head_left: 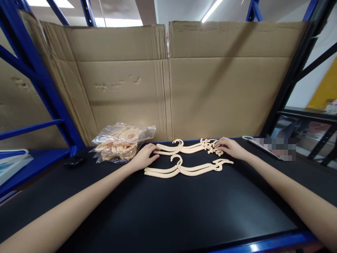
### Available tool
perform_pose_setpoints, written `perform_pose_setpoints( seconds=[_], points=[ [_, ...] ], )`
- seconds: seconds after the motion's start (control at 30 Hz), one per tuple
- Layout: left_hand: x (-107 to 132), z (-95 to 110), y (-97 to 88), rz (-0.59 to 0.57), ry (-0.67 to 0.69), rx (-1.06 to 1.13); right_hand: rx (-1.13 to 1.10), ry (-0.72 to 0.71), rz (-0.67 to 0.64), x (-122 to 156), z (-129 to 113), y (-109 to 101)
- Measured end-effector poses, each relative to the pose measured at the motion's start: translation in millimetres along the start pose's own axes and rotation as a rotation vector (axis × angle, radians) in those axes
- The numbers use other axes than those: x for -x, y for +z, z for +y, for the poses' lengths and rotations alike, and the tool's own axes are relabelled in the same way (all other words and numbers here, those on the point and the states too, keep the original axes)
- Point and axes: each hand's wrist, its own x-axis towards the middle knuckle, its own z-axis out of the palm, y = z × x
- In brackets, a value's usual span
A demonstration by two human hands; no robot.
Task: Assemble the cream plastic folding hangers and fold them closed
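Observation:
Two rows of cream plastic folding clothes hangers lie flat on the black tabletop. The far hangers (pixel 189 149) have their left ends between the thumb and fingers of my left hand (pixel 143 158), which is open and appears to touch them. My right hand (pixel 233 149) is open, with slightly bent fingers over a pile of small cream plastic pieces (pixel 210 146) at the right end of that row. Closer to me is another hanger set (pixel 164 173) with folded arms and a hook. Hook-shaped pieces (pixel 218 163) lie at its right end.
A clear plastic bag (pixel 118 140) full of cream hanger parts sits to the left of my left hand. A dark object (pixel 73 161) lies farther left. Cardboard panels (pixel 126 84) stand behind the table (pixel 168 214). A flat, partly blurred item (pixel 265 147) lies at right.

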Motion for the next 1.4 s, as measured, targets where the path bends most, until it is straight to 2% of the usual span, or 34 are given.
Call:
perform_pose_setpoints(
  seconds=[0.23, 0.43, 0.57, 0.77, 0.83, 0.9, 0.97, 1.1, 1.23, 1.4],
  points=[
    [-14, 4, 6.8, -0.046, 0.047, -0.017, -0.003, -0.029, 0.018, -2, 2, 9],
    [-18, 9, 4.8, -0.003, 0.019, -0.001, -0.028, -0.008, 0.121, -1, 0, 13],
    [-15, 13, -1.3, 0.067, -0.017, 0.017, -0.043, 0.032, 0.320, -4, -6, 9],
    [0, 26, -11.2, 0.214, -0.054, 0.068, -0.069, 0.151, 0.677, -4, -22, -13],
    [10, 32, -13.2, 0.255, -0.064, 0.089, -0.173, 0.191, 0.745, 1, -39, -20],
    [22, 39, -13.5, 0.283, -0.072, 0.112, -0.388, 0.247, 0.780, 6, -61, -25],
    [33, 46, -11.7, 0.294, -0.070, 0.138, -0.641, 0.319, 0.738, 12, -88, -26],
    [49, 58, -3.7, 0.309, -0.076, 0.234, -1.067, 0.475, 0.436, 22, -127, -18],
    [53, 60, 3.0, 0.286, -0.068, 0.291, -1.140, 0.517, 0.261, 26, -134, -7],
    [53, 59, 3.4, 0.280, -0.058, 0.282, -1.154, 0.547, 0.196, 25, -127, -1]
  ],
)
